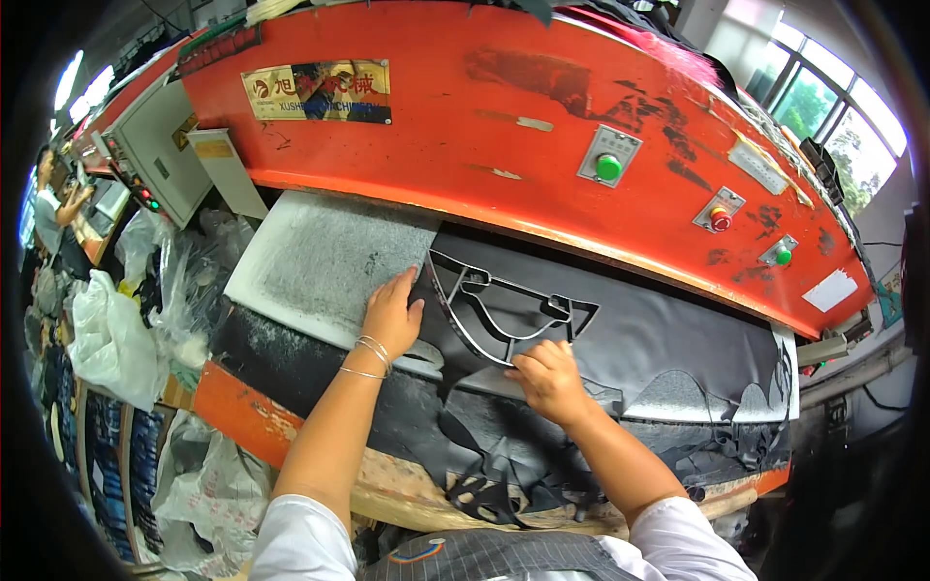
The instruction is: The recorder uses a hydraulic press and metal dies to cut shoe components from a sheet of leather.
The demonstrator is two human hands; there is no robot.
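Note:
A metal cutting die, a curved outline frame with inner braces, lies on a sheet of black leather-like material. My right hand grips the die's near edge with curled fingers. Beside the die's left end, my left hand rests with outstretched fingers on the pale cutting board, at the sheet's left edge. Its fingertips are close to the die; whether they touch it I cannot tell. Two thin bangles circle my left wrist.
Above the board spans the red press beam, with a green button and a red one. Black offcuts hang over the near edge. Plastic bags sit at the left. A person is far left.

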